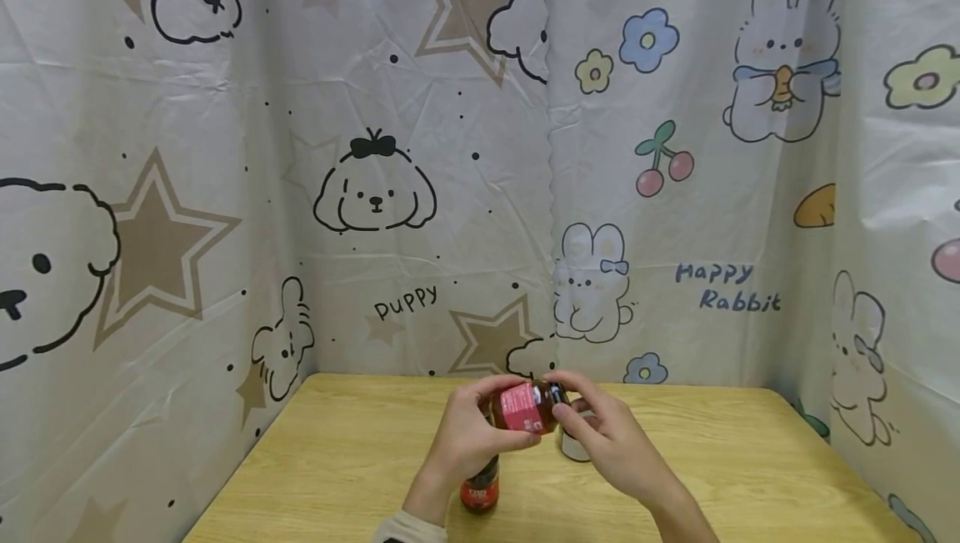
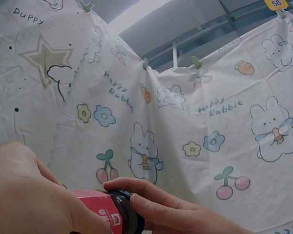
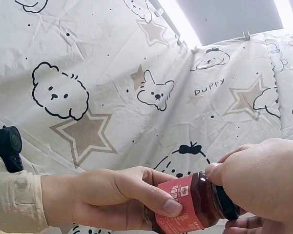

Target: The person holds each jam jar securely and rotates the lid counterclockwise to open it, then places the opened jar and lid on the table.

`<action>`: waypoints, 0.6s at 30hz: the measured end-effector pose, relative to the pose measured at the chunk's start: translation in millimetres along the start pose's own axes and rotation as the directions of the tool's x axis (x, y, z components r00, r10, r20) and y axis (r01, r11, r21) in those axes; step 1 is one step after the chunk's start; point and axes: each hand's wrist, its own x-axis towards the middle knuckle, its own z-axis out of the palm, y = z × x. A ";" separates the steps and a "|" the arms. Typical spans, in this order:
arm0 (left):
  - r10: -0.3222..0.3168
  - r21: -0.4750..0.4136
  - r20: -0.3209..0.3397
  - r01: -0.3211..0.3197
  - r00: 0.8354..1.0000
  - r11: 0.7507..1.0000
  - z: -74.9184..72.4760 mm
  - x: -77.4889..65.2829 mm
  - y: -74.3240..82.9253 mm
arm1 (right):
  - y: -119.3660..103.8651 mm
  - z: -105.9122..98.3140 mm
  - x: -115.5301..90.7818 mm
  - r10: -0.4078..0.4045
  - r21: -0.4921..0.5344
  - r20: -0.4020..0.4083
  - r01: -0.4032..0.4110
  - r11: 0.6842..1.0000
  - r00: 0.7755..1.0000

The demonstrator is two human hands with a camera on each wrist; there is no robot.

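Holding the red-labelled jar tipped on its side above the counter, you've got your left hand wrapped round its body and your right hand gripping the black lid. For what looks like lid work, you want the body grip firm, the fingers evenly round the lid's edge and the twist square to the jar. Mind the second jar standing below, and tilt the mouth upward in case the lid gives suddenly!
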 end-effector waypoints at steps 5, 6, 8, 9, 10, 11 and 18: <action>-0.004 -0.010 0.002 0.004 1.000 1.000 0.1 -0.4 1.6 | -0.4 -0.6 -1.3 -0.011 0.018 0.022 0.010 1.000 1.000; -0.003 -0.010 0.002 0.003 1.000 1.000 0.1 -0.4 1.9 | -0.6 -0.8 -1.4 -0.008 0.024 0.027 0.008 1.000 1.000; -0.002 -0.008 0.001 0.002 1.000 1.000 0.1 -0.1 2.2 | -1.1 -1.3 -1.6 -0.003 0.038 0.038 0.002 0.999 0.999; -0.002 -0.008 0.000 0.002 1.000 1.000 0.1 0.1 2.2 | -1.2 -1.6 -1.6 -0.002 0.044 0.043 0.000 0.999 0.999; -0.002 -0.007 0.001 0.002 1.000 1.000 0.2 0.4 2.0 | -1.4 -2.0 -1.6 0.001 0.050 0.047 -0.003 0.999 0.999; 0.000 -0.009 0.001 0.000 1.000 1.000 0.2 0.6 1.9 | -1.5 -2.4 -1.6 0.001 0.057 0.051 -0.004 0.998 0.999; -0.012 -0.040 0.006 0.012 1.000 0.999 0.0 2.2 -1.3 | -1.6 -1.6 -1.1 -0.033 0.098 0.066 0.027 0.995 0.997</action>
